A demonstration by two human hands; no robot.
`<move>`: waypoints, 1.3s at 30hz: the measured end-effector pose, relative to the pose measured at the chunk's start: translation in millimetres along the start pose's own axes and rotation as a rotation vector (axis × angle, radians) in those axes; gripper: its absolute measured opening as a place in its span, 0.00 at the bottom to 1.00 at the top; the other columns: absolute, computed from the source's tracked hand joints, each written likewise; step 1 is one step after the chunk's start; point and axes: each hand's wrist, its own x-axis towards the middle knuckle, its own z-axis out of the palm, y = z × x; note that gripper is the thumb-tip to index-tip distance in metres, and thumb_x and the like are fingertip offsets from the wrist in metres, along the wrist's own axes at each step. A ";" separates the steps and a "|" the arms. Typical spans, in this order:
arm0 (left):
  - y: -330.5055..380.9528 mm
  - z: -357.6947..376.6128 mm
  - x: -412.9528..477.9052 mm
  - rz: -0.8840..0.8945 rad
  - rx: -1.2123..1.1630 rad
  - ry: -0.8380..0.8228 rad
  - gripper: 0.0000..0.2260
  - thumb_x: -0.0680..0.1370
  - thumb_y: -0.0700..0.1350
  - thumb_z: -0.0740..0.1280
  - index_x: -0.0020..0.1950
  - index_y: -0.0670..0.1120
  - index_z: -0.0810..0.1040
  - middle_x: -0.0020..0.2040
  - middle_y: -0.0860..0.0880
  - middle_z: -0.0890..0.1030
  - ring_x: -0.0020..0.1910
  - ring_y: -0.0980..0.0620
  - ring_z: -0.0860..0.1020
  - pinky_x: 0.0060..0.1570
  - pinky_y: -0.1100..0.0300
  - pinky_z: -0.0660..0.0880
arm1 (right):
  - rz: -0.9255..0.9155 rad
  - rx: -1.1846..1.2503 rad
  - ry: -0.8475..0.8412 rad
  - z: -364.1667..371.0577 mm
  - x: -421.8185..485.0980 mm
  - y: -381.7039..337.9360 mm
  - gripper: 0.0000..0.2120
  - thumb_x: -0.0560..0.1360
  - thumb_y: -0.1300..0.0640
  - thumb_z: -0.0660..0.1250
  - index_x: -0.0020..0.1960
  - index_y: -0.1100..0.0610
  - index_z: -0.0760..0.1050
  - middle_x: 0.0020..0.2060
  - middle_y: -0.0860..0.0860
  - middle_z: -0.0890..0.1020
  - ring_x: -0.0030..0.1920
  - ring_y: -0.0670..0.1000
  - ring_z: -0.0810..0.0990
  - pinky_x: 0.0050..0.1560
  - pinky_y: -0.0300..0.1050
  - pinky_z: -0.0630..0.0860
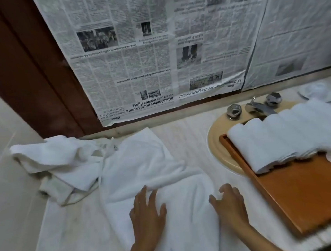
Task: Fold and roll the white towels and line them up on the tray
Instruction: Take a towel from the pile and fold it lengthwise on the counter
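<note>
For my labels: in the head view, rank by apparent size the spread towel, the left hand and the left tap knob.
1. spread towel
2. left hand
3. left tap knob, which lies farther away

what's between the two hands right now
Just the white towel: a stretch of it spans the gap from the left hand to the right hand, with nothing lying on it, as the head view shows.
</note>
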 end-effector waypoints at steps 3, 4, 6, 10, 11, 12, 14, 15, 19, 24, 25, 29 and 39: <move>-10.6 14.5 -23.3 -0.068 0.053 -0.045 0.27 0.74 0.61 0.55 0.64 0.49 0.80 0.69 0.43 0.75 0.65 0.40 0.76 0.52 0.41 0.77 | -0.140 -0.224 0.003 21.5 -23.8 -5.9 0.20 0.75 0.39 0.63 0.55 0.54 0.67 0.52 0.50 0.70 0.59 0.54 0.71 0.50 0.46 0.71; -14.5 18.1 -28.0 -0.070 0.079 -0.064 0.27 0.75 0.61 0.55 0.65 0.50 0.79 0.70 0.43 0.74 0.66 0.40 0.76 0.52 0.42 0.77 | -0.160 -0.285 0.005 30.0 -28.3 -9.5 0.23 0.75 0.36 0.62 0.57 0.54 0.66 0.54 0.51 0.70 0.60 0.54 0.71 0.51 0.46 0.71; -18.4 20.7 -27.7 -0.064 0.104 -0.085 0.27 0.76 0.61 0.54 0.68 0.51 0.77 0.72 0.44 0.73 0.68 0.41 0.74 0.52 0.44 0.77 | -0.152 -0.376 -0.017 41.5 -31.9 -17.6 0.29 0.75 0.34 0.59 0.62 0.56 0.64 0.58 0.53 0.70 0.61 0.55 0.70 0.52 0.48 0.69; -16.0 15.0 -22.9 -0.053 0.092 -0.105 0.33 0.76 0.66 0.43 0.78 0.55 0.62 0.80 0.48 0.55 0.78 0.45 0.57 0.67 0.47 0.67 | -0.120 -0.404 -0.040 54.0 -30.4 -27.9 0.24 0.76 0.41 0.60 0.64 0.56 0.61 0.61 0.55 0.66 0.61 0.56 0.67 0.54 0.48 0.71; -16.1 14.3 -20.4 -0.044 0.085 -0.132 0.36 0.73 0.67 0.37 0.80 0.57 0.54 0.81 0.50 0.47 0.80 0.47 0.49 0.72 0.49 0.60 | -0.117 -0.382 -0.049 54.1 -28.7 -29.1 0.22 0.76 0.44 0.61 0.64 0.56 0.61 0.61 0.56 0.66 0.61 0.56 0.67 0.53 0.47 0.72; -16.3 12.6 -17.3 -0.044 0.077 -0.147 0.38 0.71 0.68 0.33 0.80 0.59 0.48 0.81 0.52 0.41 0.80 0.49 0.43 0.74 0.51 0.54 | -0.105 -0.357 -0.068 53.3 -27.0 -28.8 0.22 0.76 0.47 0.61 0.64 0.55 0.60 0.61 0.56 0.65 0.61 0.56 0.66 0.51 0.45 0.71; -16.8 8.7 -9.1 -0.039 0.090 -0.150 0.39 0.69 0.68 0.30 0.80 0.60 0.44 0.80 0.53 0.35 0.80 0.49 0.39 0.74 0.52 0.51 | -0.061 -0.325 -0.121 49.5 -25.2 -25.1 0.23 0.75 0.51 0.63 0.66 0.54 0.59 0.62 0.56 0.63 0.62 0.57 0.65 0.48 0.44 0.68; -16.6 7.8 -4.9 -0.034 0.099 -0.154 0.39 0.68 0.68 0.30 0.80 0.60 0.43 0.79 0.53 0.34 0.80 0.49 0.39 0.74 0.52 0.51 | -0.046 -0.329 -0.135 46.8 -25.5 -21.2 0.23 0.74 0.52 0.63 0.66 0.53 0.59 0.61 0.55 0.63 0.62 0.57 0.64 0.48 0.44 0.67; -15.7 10.1 10.7 -0.029 0.116 -0.171 0.40 0.68 0.67 0.29 0.80 0.58 0.45 0.79 0.51 0.36 0.80 0.47 0.41 0.74 0.51 0.52 | -0.021 -0.391 -0.166 38.4 -27.5 -6.7 0.17 0.73 0.54 0.61 0.61 0.49 0.63 0.59 0.54 0.64 0.59 0.58 0.66 0.48 0.46 0.68; -10.5 9.5 25.2 -0.015 0.120 -0.181 0.43 0.67 0.67 0.29 0.81 0.55 0.47 0.81 0.47 0.41 0.80 0.45 0.41 0.75 0.49 0.52 | -0.008 -0.373 -0.198 32.7 -25.1 -6.0 0.02 0.73 0.57 0.58 0.45 0.53 0.66 0.57 0.54 0.66 0.57 0.57 0.67 0.45 0.45 0.67; -9.7 8.2 28.1 -0.014 0.131 -0.192 0.43 0.67 0.67 0.29 0.81 0.55 0.46 0.81 0.47 0.41 0.80 0.45 0.40 0.75 0.48 0.51 | -0.024 -0.376 -0.196 30.7 -24.8 -6.0 0.03 0.73 0.58 0.59 0.44 0.53 0.65 0.55 0.53 0.66 0.55 0.56 0.68 0.44 0.44 0.67; -7.5 2.2 42.9 -0.016 0.180 -0.252 0.43 0.65 0.67 0.27 0.80 0.57 0.42 0.81 0.48 0.40 0.79 0.46 0.39 0.75 0.49 0.48 | -0.045 -0.316 -0.174 21.7 -14.1 -6.4 0.08 0.71 0.63 0.61 0.37 0.53 0.63 0.43 0.49 0.70 0.40 0.49 0.71 0.36 0.40 0.68; -21.2 -5.1 121.7 -0.002 0.199 -0.320 0.29 0.83 0.62 0.46 0.80 0.57 0.37 0.80 0.48 0.37 0.79 0.44 0.40 0.77 0.46 0.47 | 0.064 0.842 -0.277 -74.0 27.3 -37.0 0.13 0.61 0.79 0.63 0.33 0.63 0.76 0.32 0.57 0.76 0.32 0.54 0.76 0.29 0.40 0.71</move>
